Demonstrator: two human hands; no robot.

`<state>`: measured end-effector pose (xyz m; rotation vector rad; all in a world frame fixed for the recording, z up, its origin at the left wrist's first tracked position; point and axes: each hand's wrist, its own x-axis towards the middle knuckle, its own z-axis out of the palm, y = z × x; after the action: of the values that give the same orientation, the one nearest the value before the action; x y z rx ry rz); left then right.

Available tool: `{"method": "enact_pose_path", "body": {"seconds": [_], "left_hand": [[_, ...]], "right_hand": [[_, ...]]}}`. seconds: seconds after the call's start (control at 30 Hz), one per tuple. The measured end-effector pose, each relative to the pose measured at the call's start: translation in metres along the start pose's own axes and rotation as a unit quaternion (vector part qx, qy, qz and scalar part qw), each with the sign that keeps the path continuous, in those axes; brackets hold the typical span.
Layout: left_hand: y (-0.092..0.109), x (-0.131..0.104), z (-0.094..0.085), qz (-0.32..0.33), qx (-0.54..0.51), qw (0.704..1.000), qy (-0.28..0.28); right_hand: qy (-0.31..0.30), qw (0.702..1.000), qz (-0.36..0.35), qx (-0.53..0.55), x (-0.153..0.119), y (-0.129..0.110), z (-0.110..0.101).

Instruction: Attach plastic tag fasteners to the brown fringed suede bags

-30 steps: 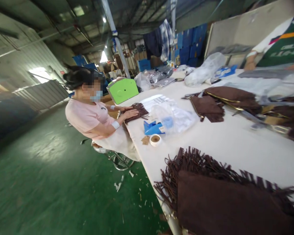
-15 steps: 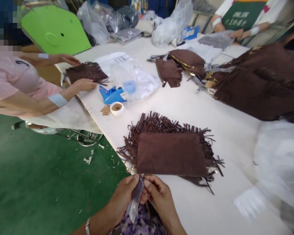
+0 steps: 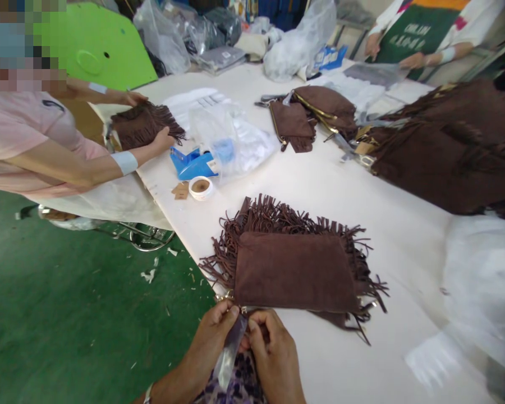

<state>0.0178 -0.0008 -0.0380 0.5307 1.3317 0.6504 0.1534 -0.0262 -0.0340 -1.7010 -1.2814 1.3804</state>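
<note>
A dark brown suede fringed pouch (image 3: pixel 294 272) lies flat near the table's front edge, with its fringe spread beyond the far side and both ends. From its near left corner hangs a strap in a clear plastic sleeve (image 3: pixel 228 356), over my lap. My left hand (image 3: pixel 210 339) is closed, pinching this strap just below the corner. Close against it, my right hand (image 3: pixel 275 345) is also closed, thumb and fingers pressed together at the strap's top. Whatever small part lies between the right fingertips is hidden.
Beyond the pouch are a white tape roll (image 3: pixel 201 188), brown tags (image 3: pixel 180 191) and a blue tape dispenser (image 3: pixel 192 163). More brown pouches (image 3: pixel 292 120) and a large brown pile (image 3: pixel 450 146) lie farther back. A co-worker at left holds a fringed pouch (image 3: pixel 138 126); another person stands at back right.
My hands stay at the strap, the right turning slightly with its fingers more curled. The left co-worker's hands have shifted on their fringed pouch. The far person's hands have moved apart.
</note>
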Motion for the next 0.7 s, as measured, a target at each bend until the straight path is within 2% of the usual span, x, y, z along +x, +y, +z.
{"method": "enact_pose_path", "body": {"seconds": [0.2,0.37,0.47,0.57,0.7], "left_hand": [[-0.003,0.000,-0.004,0.035,0.018,0.999,0.012],[-0.005,0.006,-0.008,0.062,0.068,0.995,0.026],[-0.006,0.008,-0.008,0.056,0.032,0.998,0.012],[-0.010,0.008,-0.010,0.043,-0.022,0.999,-0.005],[-0.022,0.009,-0.018,0.005,-0.109,0.991,-0.071]], "right_hand": [[-0.013,0.999,-0.037,0.002,-0.007,0.000,-0.002],[-0.017,1.000,-0.017,-0.008,-0.002,0.001,0.000],[-0.024,0.998,-0.050,-0.020,0.002,0.004,0.001],[-0.006,0.996,-0.085,-0.032,0.005,0.011,0.004],[0.038,0.989,-0.127,-0.066,0.009,0.023,0.011]]}}
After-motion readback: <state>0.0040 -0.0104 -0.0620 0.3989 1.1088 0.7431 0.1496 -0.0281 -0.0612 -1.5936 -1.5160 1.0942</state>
